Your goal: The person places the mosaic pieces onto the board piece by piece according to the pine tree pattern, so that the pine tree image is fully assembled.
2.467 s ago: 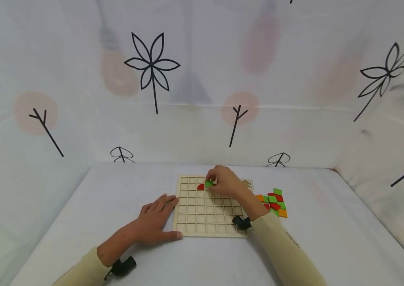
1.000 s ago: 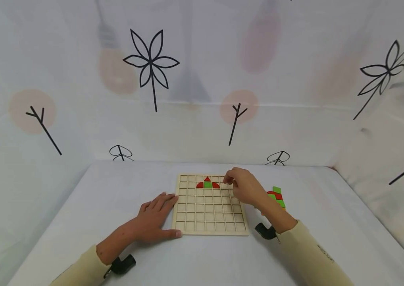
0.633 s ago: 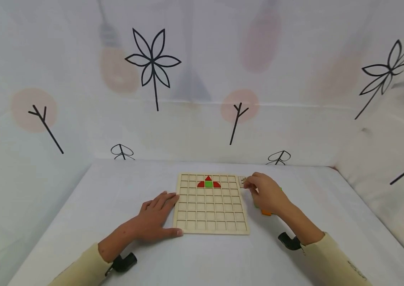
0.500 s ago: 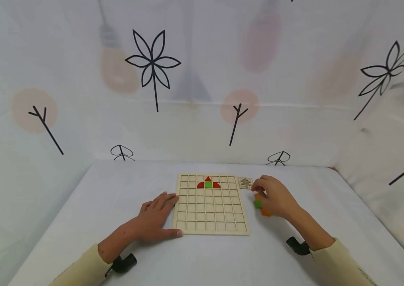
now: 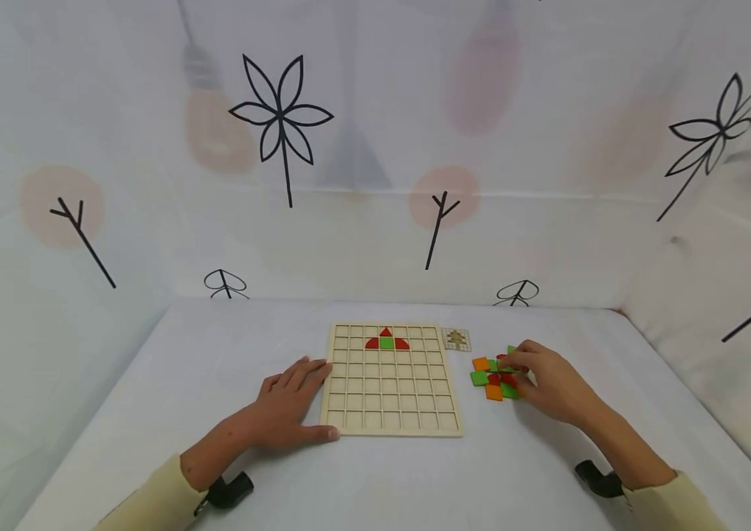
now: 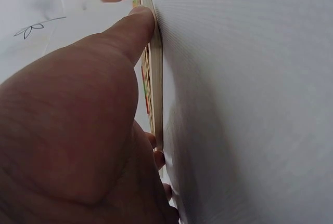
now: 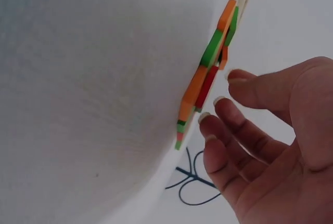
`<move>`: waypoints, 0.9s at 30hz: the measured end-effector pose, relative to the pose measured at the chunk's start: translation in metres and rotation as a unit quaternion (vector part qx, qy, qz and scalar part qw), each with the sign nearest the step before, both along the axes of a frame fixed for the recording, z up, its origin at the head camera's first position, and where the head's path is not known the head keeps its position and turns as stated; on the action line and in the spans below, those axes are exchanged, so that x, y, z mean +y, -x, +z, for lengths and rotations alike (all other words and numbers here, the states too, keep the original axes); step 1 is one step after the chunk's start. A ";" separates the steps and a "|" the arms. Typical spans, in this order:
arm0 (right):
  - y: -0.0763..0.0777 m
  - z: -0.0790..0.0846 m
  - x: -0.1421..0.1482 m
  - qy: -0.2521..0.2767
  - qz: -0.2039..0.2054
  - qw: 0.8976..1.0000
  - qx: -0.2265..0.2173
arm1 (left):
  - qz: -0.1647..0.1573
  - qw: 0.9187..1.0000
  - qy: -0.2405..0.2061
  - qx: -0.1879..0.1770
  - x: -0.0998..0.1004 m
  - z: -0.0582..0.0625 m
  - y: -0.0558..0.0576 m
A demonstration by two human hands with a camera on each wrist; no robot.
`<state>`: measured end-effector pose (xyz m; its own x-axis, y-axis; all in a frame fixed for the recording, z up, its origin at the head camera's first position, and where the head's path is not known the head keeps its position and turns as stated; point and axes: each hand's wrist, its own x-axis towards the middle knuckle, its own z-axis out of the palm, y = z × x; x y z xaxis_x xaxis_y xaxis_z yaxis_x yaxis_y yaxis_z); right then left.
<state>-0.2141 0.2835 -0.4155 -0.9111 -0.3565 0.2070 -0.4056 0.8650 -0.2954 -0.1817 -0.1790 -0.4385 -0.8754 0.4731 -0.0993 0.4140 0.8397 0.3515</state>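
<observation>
Four pieces [image 5: 386,343], three red and one green, sit in the upper cells of the gridded board [image 5: 392,433], below the frame's centre. The left hand [image 5: 280,414] lies spread along its left edge, gripping nothing, probably steadying it. Lower right, the right hand [image 5: 551,383] curves loosely over tiles [image 5: 493,393], thumb apart, nothing visibly held. A patterned card [image 5: 457,339] lies beside the board's upper right, presumably for reference. White cloth [image 5: 375,490] covers the table; flower-printed fabric [image 5: 362,247] stands behind.
</observation>
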 end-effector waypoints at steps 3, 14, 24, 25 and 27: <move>0.001 -0.002 0.004 -0.003 0.008 1.000 -0.013 | 0.002 1.000 0.001 -0.002 0.001 -0.001 -0.001; 0.003 -0.005 0.008 0.008 0.019 0.998 -0.051 | 0.003 1.000 0.002 -0.004 0.001 -0.001 -0.001; 0.002 -0.002 0.008 0.000 0.024 0.996 -0.085 | 0.002 1.000 0.000 0.001 0.000 0.000 0.000; 0.002 -0.001 0.009 -0.001 0.025 0.996 -0.090 | 0.002 1.000 0.000 0.001 0.000 0.000 0.000; 0.002 0.000 0.009 -0.006 0.025 0.995 -0.098 | 0.003 1.000 -0.001 0.002 0.000 0.000 -0.001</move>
